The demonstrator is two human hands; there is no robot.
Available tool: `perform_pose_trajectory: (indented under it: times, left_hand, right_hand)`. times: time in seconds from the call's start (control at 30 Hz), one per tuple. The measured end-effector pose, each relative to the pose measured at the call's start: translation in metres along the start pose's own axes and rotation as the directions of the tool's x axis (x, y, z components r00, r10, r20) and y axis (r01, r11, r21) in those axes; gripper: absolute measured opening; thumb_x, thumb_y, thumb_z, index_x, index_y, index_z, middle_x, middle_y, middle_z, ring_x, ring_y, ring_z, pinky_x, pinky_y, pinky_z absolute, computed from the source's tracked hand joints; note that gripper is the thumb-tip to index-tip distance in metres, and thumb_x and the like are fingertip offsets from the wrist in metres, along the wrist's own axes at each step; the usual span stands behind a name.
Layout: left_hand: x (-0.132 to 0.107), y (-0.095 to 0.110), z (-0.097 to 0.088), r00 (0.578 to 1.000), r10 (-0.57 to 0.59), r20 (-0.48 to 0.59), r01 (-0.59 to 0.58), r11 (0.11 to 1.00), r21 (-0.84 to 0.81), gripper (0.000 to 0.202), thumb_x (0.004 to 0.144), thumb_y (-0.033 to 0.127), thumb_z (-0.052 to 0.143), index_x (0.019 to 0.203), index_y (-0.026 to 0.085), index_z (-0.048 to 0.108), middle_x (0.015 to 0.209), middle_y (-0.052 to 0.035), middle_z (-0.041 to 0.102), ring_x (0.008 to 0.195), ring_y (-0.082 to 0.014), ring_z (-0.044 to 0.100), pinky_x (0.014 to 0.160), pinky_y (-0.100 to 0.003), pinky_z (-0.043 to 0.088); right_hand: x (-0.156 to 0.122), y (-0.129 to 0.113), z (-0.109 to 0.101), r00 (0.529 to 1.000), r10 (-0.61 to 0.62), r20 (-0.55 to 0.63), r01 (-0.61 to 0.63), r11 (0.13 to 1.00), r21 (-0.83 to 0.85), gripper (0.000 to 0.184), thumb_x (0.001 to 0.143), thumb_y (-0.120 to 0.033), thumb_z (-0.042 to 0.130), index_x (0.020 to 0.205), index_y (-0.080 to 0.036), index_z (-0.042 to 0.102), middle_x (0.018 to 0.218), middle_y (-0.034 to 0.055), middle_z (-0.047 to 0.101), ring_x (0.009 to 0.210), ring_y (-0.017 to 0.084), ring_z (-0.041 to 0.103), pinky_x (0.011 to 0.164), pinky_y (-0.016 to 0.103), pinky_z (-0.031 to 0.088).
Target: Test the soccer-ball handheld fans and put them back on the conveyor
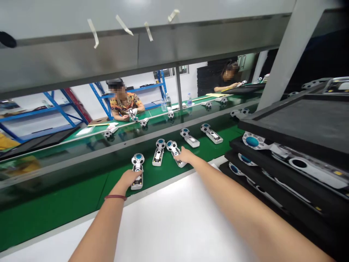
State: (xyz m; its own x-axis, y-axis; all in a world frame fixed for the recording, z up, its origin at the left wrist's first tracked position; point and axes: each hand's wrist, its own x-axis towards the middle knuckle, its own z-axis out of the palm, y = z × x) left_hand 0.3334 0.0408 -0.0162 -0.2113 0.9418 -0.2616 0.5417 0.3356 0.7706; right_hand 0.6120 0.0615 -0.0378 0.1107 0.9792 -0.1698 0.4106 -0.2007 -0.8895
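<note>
Factory work area, with a white desk (169,225) along the edge of a green conveyor belt (54,207). 5 white handheld devices lie on the belt in a loose row, each with a round head patched in black around a blue centre. The left hand (127,178) rests across the body of the leftmost device (137,182), and the right hand (187,154) touches the lower body of the third device (176,156). Both grips sit on their devices, but I cannot tell whether either is pinching or only resting there. Between the hands lies an untouched device (158,154), and 2 more (189,138) (212,133) lie to the right. A dark red cord (116,197) circles the left wrist.

Stacked black trays (289,123) on the right hold larger white parts (308,171). Across the belt, on a farther green belt (163,112), sit more devices. 2 co-workers are seated beyond it, one in a patterned shirt (125,103) with a device in hand, the other (226,82) farther off. Water bottles (167,101) stand near blue shelving (68,109), and strips of tape (92,32) hang from a gray overhead panel (68,62).
</note>
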Motion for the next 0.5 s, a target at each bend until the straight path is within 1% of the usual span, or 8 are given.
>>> perform_pose_trajectory:
  times: [0.1, 0.17, 0.23, 0.3, 0.37, 0.43, 0.47, 0.5]
  left_hand:
    - [-0.016, 0.009, 0.008, 0.996, 0.004, 0.086, 0.013, 0.979, -0.202, 0.021, 0.066, 0.027, 0.070, 0.060, 0.012, 0.057, 0.050, -0.0027, 0.055, 0.045, -0.0173, 0.052, 0.044, -0.026, 0.037]
    - [-0.035, 0.015, 0.007, 0.992, 0.049, 0.113, -0.004, 0.929, -0.371, 0.018, 0.072, 0.029, 0.063, 0.069, 0.012, 0.058, 0.056, -0.0038, 0.058, 0.050, -0.0173, 0.055, 0.046, -0.025, 0.041]
    - [-0.057, 0.022, 0.003, 0.989, 0.105, 0.106, -0.035, 0.855, -0.518, 0.019, 0.077, 0.032, 0.056, 0.084, 0.015, 0.058, 0.070, -0.0043, 0.063, 0.058, -0.0167, 0.059, 0.054, -0.026, 0.047]
    - [-0.080, 0.031, -0.002, 0.981, 0.158, 0.111, -0.045, 0.747, -0.663, 0.032, 0.084, 0.044, 0.045, 0.098, 0.018, 0.057, 0.086, -0.0060, 0.066, 0.068, -0.0190, 0.062, 0.060, -0.030, 0.051]
    - [-0.100, 0.041, -0.005, 0.976, 0.176, 0.127, -0.013, 0.631, -0.775, 0.046, 0.087, 0.055, 0.031, 0.104, 0.020, 0.055, 0.093, -0.0079, 0.066, 0.074, -0.0226, 0.064, 0.062, -0.035, 0.053]
    - [-0.114, 0.049, -0.004, 0.981, 0.148, 0.126, 0.023, 0.554, -0.832, 0.051, 0.088, 0.057, 0.028, 0.098, 0.016, 0.057, 0.084, -0.0089, 0.067, 0.071, -0.0234, 0.065, 0.060, -0.035, 0.052]
    - [-0.118, 0.052, -0.002, 0.986, 0.123, 0.116, 0.030, 0.544, -0.838, 0.049, 0.088, 0.055, 0.030, 0.093, 0.014, 0.058, 0.077, -0.0086, 0.066, 0.067, -0.0226, 0.064, 0.058, -0.032, 0.052]
    - [-0.121, 0.052, 0.001, 0.991, 0.100, 0.094, 0.025, 0.545, -0.838, 0.048, 0.088, 0.053, 0.032, 0.088, 0.013, 0.058, 0.070, -0.0082, 0.065, 0.063, -0.0217, 0.064, 0.056, -0.031, 0.051]
  right_hand:
    - [-0.015, -0.010, 0.000, 0.994, -0.010, 0.108, -0.008, 0.986, 0.164, 0.033, 0.065, -0.032, 0.071, 0.088, -0.011, 0.060, 0.081, 0.0119, 0.064, 0.086, 0.029, 0.060, 0.071, 0.035, 0.047]
    - [-0.032, -0.016, -0.002, 0.982, -0.075, 0.173, 0.018, 0.951, 0.309, 0.030, 0.072, -0.038, 0.065, 0.089, -0.014, 0.058, 0.080, 0.0078, 0.064, 0.079, 0.022, 0.061, 0.066, 0.030, 0.048]
    - [-0.050, -0.023, -0.003, 0.962, -0.165, 0.216, 0.052, 0.893, 0.447, 0.032, 0.076, -0.040, 0.060, 0.098, -0.018, 0.054, 0.085, 0.0050, 0.064, 0.078, 0.018, 0.062, 0.064, 0.026, 0.049]
    - [-0.067, -0.032, -0.006, 0.934, -0.246, 0.260, 0.067, 0.833, 0.549, 0.036, 0.081, -0.047, 0.052, 0.103, -0.019, 0.052, 0.090, 0.0052, 0.063, 0.080, 0.017, 0.063, 0.064, 0.027, 0.051]
    - [-0.079, -0.045, -0.008, 0.887, -0.331, 0.323, 0.034, 0.743, 0.669, 0.046, 0.084, -0.058, 0.040, 0.103, -0.018, 0.054, 0.092, 0.0075, 0.063, 0.082, 0.019, 0.064, 0.067, 0.030, 0.052]
    - [-0.090, -0.057, -0.008, 0.846, -0.375, 0.379, -0.057, 0.643, 0.764, 0.057, 0.085, -0.065, 0.032, 0.098, -0.015, 0.056, 0.089, 0.0085, 0.064, 0.079, 0.020, 0.064, 0.067, 0.031, 0.052]
    - [-0.095, -0.062, -0.006, 0.839, -0.369, 0.400, -0.104, 0.613, 0.783, 0.057, 0.084, -0.066, 0.034, 0.095, -0.015, 0.057, 0.085, 0.0079, 0.063, 0.076, 0.019, 0.065, 0.065, 0.031, 0.051]
    - [-0.100, -0.065, -0.002, 0.846, -0.346, 0.406, -0.129, 0.606, 0.785, 0.054, 0.082, -0.065, 0.040, 0.094, -0.015, 0.056, 0.081, 0.0066, 0.063, 0.072, 0.019, 0.064, 0.061, 0.029, 0.050]
